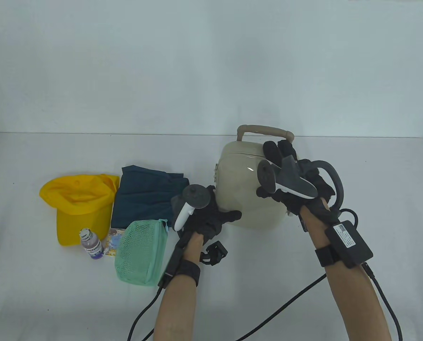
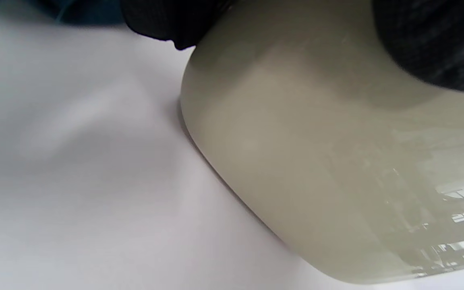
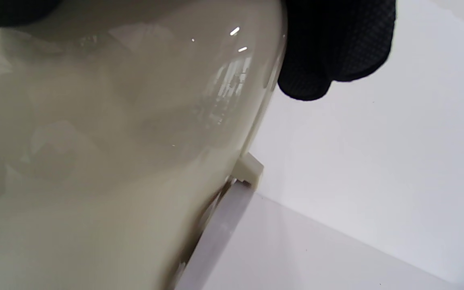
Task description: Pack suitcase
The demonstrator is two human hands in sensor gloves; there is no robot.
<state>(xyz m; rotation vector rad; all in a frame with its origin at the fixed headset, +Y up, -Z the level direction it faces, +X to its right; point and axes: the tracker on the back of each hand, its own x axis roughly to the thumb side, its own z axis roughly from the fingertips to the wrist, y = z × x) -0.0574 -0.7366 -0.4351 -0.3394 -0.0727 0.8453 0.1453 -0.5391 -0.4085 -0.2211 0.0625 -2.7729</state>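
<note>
white counter: cream hard-shell suitcase at 3 o'clock of centre, closed, with the left hand pressing flat on its near-left corner and the right hand spread over its top, neither curling to grip. risk: the glossy shell may slide or tip under these loose contacts, or swing open toward the navy garment, yellow cap, mesh pouch and small bottle at 9 o'clock, all unpacked.

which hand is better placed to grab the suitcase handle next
Right, probably. The right hand lies over the suitcase top, just below the handle; the left hand sits low on its near left side.
</note>
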